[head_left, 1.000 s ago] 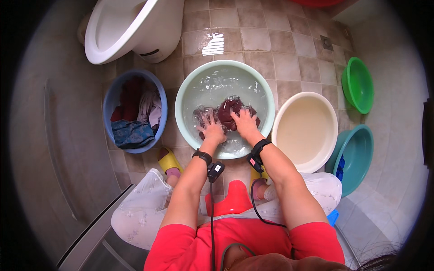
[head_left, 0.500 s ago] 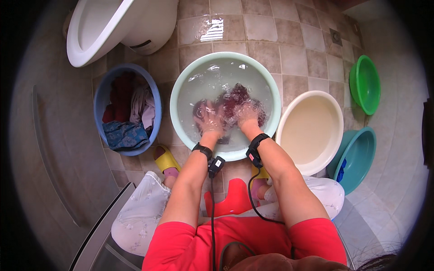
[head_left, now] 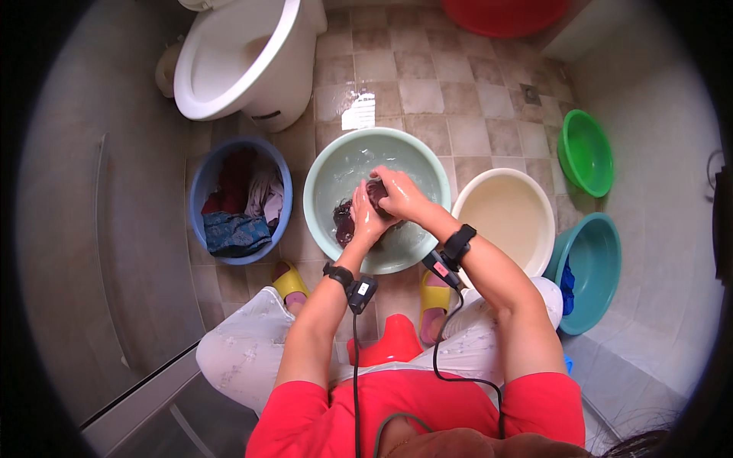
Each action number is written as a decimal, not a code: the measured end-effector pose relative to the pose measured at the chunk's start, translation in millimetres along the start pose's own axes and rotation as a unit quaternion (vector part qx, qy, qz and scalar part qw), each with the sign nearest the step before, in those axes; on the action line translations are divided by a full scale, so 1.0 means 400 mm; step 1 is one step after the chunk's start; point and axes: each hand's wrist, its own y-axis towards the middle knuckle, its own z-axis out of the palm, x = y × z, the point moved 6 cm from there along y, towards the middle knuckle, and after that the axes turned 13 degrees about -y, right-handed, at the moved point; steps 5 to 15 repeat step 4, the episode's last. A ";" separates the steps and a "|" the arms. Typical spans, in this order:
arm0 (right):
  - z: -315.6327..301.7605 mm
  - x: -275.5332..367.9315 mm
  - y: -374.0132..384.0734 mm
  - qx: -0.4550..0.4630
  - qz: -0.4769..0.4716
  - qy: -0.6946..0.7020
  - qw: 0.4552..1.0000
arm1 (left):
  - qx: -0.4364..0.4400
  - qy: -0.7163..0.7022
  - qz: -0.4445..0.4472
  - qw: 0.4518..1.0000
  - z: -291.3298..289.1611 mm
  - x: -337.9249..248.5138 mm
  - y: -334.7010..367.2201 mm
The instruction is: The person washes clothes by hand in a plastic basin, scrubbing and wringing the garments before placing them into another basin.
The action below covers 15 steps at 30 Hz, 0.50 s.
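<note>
A pale green basin (head_left: pixel 314 164) of water stands in front of me. Above it my two hands press together with a wet dark red cloth (head_left: pixel 377 195) bunched between them. My left hand (head_left: pixel 366 218) holds the cloth from the left, its fingers pointing up and away from me. From the right, my right hand (head_left: pixel 403 195) curls its fingers over the top of the bunch. More dark red fabric lies in the water left of my left hand. The cloth's exact shape is hidden by my hands.
Left stands a blue tub (head_left: pixel 286 179) of clothes, with a white toilet (head_left: pixel 294 84) beyond. A cream basin (head_left: pixel 544 200), a teal basin (head_left: pixel 611 263) holding blue fabric and a green basin (head_left: pixel 586 153) stand right. A red basin (head_left: pixel 504 23) is at the far edge.
My hands came up from the water and drew together around the dark red cloth. Earlier they were apart, pressing it underwater. The view has shifted, bringing the red basin into sight.
</note>
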 end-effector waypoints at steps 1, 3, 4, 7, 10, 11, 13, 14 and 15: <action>-0.063 0.060 0.000 0.013 0.010 0.046 0.999 | -0.014 -0.024 0.027 0.999 -0.009 0.018 0.008; -0.177 0.145 -0.030 -0.023 -0.012 0.109 0.994 | -0.029 -0.045 0.090 0.994 -0.011 0.016 0.014; -0.220 0.181 -0.049 -0.031 -0.021 0.122 0.992 | -0.043 -0.057 0.123 0.990 -0.011 0.003 0.008; -0.220 0.181 -0.049 -0.031 -0.021 0.122 0.992 | -0.043 -0.057 0.123 0.990 -0.011 0.003 0.008; -0.220 0.181 -0.049 -0.031 -0.021 0.122 0.992 | -0.043 -0.057 0.123 0.990 -0.011 0.003 0.008; -0.220 0.181 -0.049 -0.031 -0.021 0.122 0.992 | -0.043 -0.057 0.123 0.990 -0.011 0.003 0.008; -0.220 0.181 -0.049 -0.031 -0.021 0.122 0.992 | -0.043 -0.057 0.123 0.990 -0.011 0.003 0.008; -0.220 0.181 -0.049 -0.031 -0.021 0.122 0.992 | -0.043 -0.057 0.123 0.990 -0.011 0.003 0.008; -0.220 0.181 -0.049 -0.031 -0.021 0.122 0.992 | -0.043 -0.057 0.123 0.990 -0.011 0.003 0.008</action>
